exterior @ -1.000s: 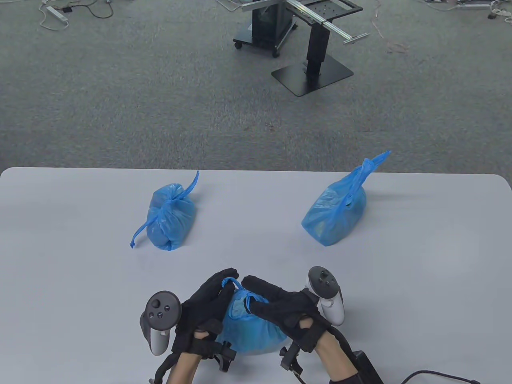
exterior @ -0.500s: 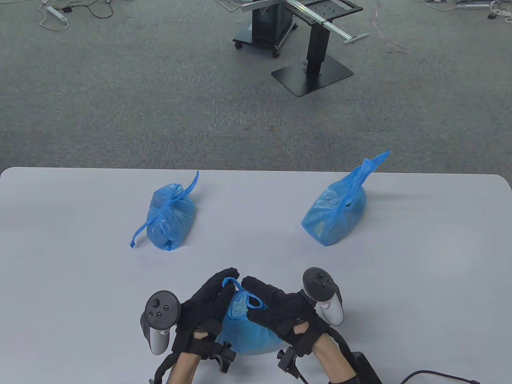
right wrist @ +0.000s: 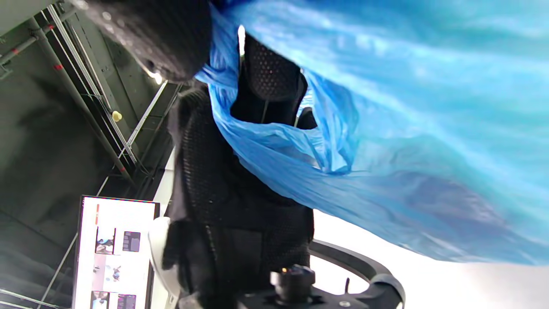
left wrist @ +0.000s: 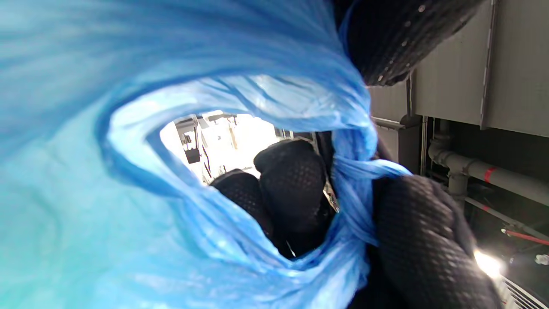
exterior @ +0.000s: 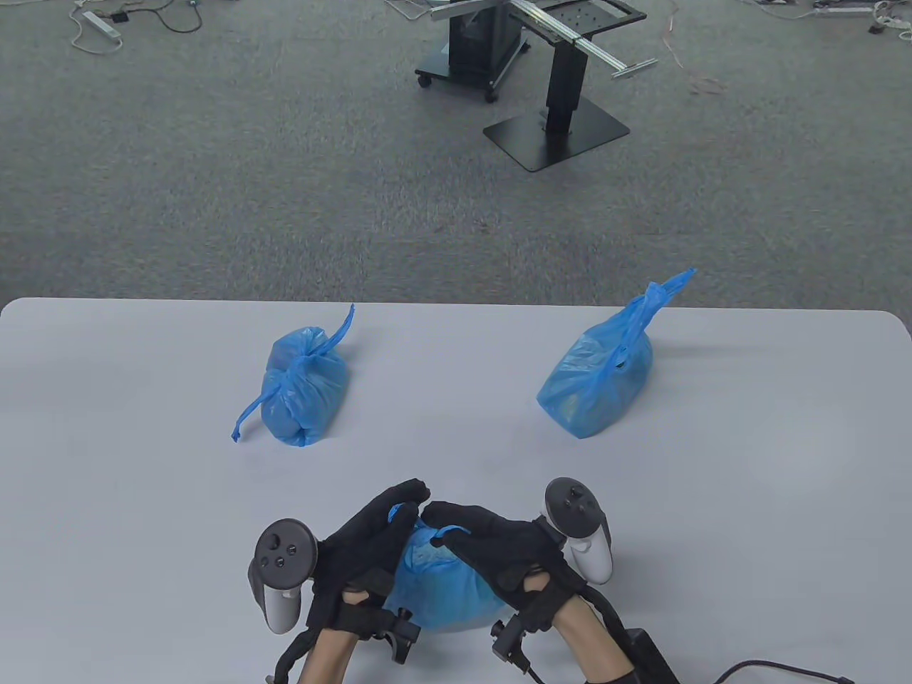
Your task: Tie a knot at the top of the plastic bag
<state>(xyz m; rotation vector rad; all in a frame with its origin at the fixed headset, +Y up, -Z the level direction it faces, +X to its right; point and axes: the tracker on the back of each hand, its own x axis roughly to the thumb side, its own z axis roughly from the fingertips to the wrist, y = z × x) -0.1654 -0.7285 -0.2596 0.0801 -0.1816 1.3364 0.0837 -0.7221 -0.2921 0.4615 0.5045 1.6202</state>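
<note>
1. The white table (exterior: 107, 499) carries three blue plastic bags and both gloved hands.
2. The right far bag (exterior: 595, 385) lies toward the table's far right corner, its knotted top pointing at the far edge.
3. The left far bag (exterior: 303, 388) lies toward the far left, tied, with one strand trailing toward the near edge.
4. The near bag (exterior: 445, 588) sits at the middle of the near edge, between the two hands.
5. The left hand (exterior: 370, 545) cups that bag's left side, its fingertips curled onto the twisted blue strand (exterior: 399, 510) at the top; in the left wrist view the strand (left wrist: 347, 171) runs between black fingers.
6. The right hand (exterior: 509, 552) lies over the bag's right side, fingers pinching a small loop (exterior: 449, 531) of plastic.
</note>
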